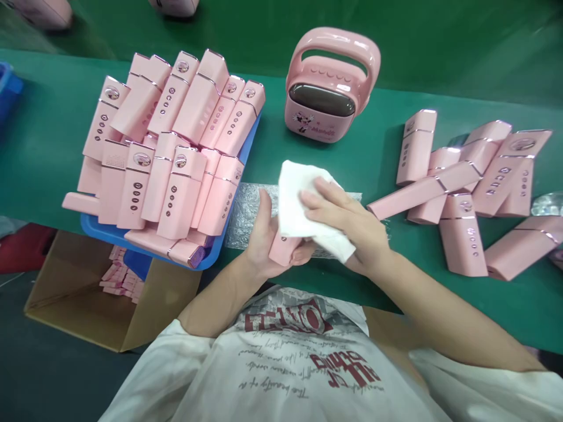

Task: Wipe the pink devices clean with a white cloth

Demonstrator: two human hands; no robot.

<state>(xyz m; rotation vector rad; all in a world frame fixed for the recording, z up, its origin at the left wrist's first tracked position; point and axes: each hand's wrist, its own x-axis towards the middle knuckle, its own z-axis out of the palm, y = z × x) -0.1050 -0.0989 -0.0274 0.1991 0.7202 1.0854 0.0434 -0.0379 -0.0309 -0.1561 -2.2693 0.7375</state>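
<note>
My left hand [259,252] is closed around a pink square-bodied microphone [284,247] with small buttons, its thumb sticking up. The lower end of the microphone shows; a white cloth [295,202] covers the rest. My right hand [352,225] grips this folded cloth and presses it over the microphone from above. Beneath both hands, a sheet of bubble wrap [248,214] lies on the table. To the left, a blue tray [211,258] is piled with several pink microphones [180,190]. More microphones [464,234] lie in a loose heap to the right.
A pink speaker with a carry handle [319,114] stands on the green table [264,170] beyond my hands. An open cardboard box [88,316] with small pink pieces inside sits below the table edge at left. Part of a blue container [9,88] shows at the far left.
</note>
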